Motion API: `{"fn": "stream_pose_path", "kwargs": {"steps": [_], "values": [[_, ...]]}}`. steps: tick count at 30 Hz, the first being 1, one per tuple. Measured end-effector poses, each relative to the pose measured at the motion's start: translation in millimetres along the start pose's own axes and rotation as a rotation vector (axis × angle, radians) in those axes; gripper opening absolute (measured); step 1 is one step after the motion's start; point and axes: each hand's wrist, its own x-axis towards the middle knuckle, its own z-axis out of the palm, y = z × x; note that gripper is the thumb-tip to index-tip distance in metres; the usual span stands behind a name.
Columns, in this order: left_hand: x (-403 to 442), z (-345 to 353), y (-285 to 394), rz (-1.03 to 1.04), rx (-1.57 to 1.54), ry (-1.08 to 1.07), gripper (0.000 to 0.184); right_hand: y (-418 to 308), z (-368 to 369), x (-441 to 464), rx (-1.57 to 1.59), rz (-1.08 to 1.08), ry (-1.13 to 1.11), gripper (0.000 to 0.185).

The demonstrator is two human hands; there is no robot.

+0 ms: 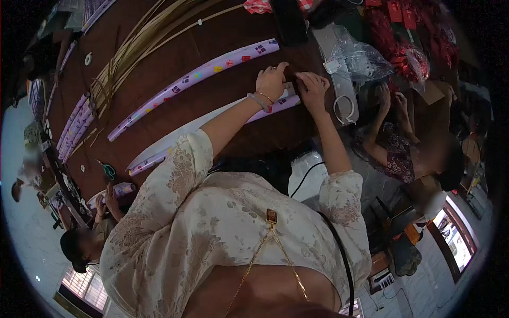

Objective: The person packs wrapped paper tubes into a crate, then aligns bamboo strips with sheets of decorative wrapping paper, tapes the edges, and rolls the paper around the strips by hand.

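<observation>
My left hand (272, 83), with a ring and bracelets at its wrist, is at the right end of a partly unrolled sheet (185, 127) of lilac patterned paper, white side up. Its fingers are bent together. My right hand (314, 90) is close beside it, fingers curled near a small dark brown object (289, 74) between the two hands. What each hand grips there is too small to make out. Beyond them a rolled lilac patterned tube (196, 79) lies across the brown table (212, 98).
Dried strips (127, 63) and more rolls (77, 127) lie at the left, with green-handled scissors (108, 169). A dark box (289, 21), clear plastic bag (360, 55) and tape roll (344, 107) are at the right. Other people work at both sides.
</observation>
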Motion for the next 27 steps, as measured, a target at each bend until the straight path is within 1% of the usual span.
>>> {"fn": "stream_pose_path", "kwargs": {"steps": [1, 2, 3, 4, 5, 6, 7, 8, 9, 10, 12, 13, 14, 15, 16, 17, 19, 20, 21, 22, 24, 25, 26, 27], "values": [[2, -2, 1, -0.081, -0.057, -0.018, 0.043, -2, -3, 4, -0.004, -0.013, -0.006, 0.035], [6, 2, -5, -0.088, -0.066, -0.007, 0.043, -4, -6, 7, -0.076, 0.029, -0.03, 0.044], [10, 3, -15, -0.019, -0.165, -0.039, 0.043, -6, -9, 9, -0.146, 0.068, -0.054, 0.054], [6, 4, -22, 0.048, -0.263, -0.073, 0.043, -7, -10, 8, -0.144, 0.057, -0.066, 0.054], [1, -9, -22, 0.105, -0.378, -0.008, 0.04, -5, -10, 8, 0.026, 0.133, -0.094, 0.061], [-4, -26, -25, 0.183, -0.338, 0.034, 0.037, 0, -10, 12, 0.196, 0.206, -0.121, 0.071], [-14, -45, -31, 0.257, -0.295, 0.072, 0.034, 6, -8, 11, 0.137, 0.204, -0.193, 0.078], [-30, -72, -31, 0.168, -0.401, 0.101, 0.024, 6, -8, 9, 0.16, 0.184, -0.16, 0.076], [-48, -96, -36, 0.12, -0.363, 0.162, 0.022, 6, -7, 11, 0.183, 0.158, -0.124, 0.075], [-69, -116, -46, 0.07, -0.325, 0.223, 0.021, 7, -7, 13, 0.195, 0.142, -0.135, 0.075], [-120, -146, -80, -0.034, -0.339, 0.358, 0.019, 10, -7, 14, -0.031, 0.344, -0.181, 0.083], [-148, -159, -97, -0.061, -0.177, 0.424, 0.018, 11, -12, 19, -0.004, 0.333, -0.216, 0.091], [-177, -172, -110, -0.127, -0.112, 0.462, 0.016, 21, -12, 21, 0.073, 0.278, -0.197, 0.094], [-204, -183, -121, -0.219, -0.031, 0.427, 0.015, 30, -10, 27, 0.147, 0.222, -0.171, 0.098], [-229, -190, -130, -0.31, 0.048, 0.389, 0.015, 23, -20, 36, 0.213, 0.279, -0.186, 0.102], [-254, -191, -141, -0.319, 0.05, 0.402, 0.015, 26, -21, 39, 0.178, 0.25, -0.198, 0.103], [-296, -186, -163, -0.418, 0.03, 0.387, 0.015, 38, -21, 43, 0.118, 0.165, -0.18, 0.104], [-309, -183, -170, -0.429, 0.034, 0.4, 0.015, 38, -23, 45, 0.13, 0.149, -0.193, 0.103], [-321, -181, -178, -0.392, 0.065, 0.359, 0.015, 37, -25, 45, 0.143, 0.132, -0.208, 0.103], [-332, -181, -185, -0.357, 0.095, 0.318, 0.015, 31, -29, 45, 0.066, 0.077, -0.202, 0.096], [-343, -179, -196, -0.399, 0.082, 0.322, 0.015, 16, -41, 50, -0.149, 0.025, -0.219, 0.087], [-341, -178, -199, -0.367, 0.097, 0.323, 0.015, 30, -40, 53, -0.393, -0.113, -0.175, 0.067], [-338, -176, -204, -0.332, 0.108, 0.321, 0.015, 27, -35, 54, -0.393, -0.127, -0.174, 0.067], [-332, -173, -208, -0.323, 0.112, 0.361, 0.013, 26, -34, 52, -0.457, -0.075, -0.132, 0.054]]}}
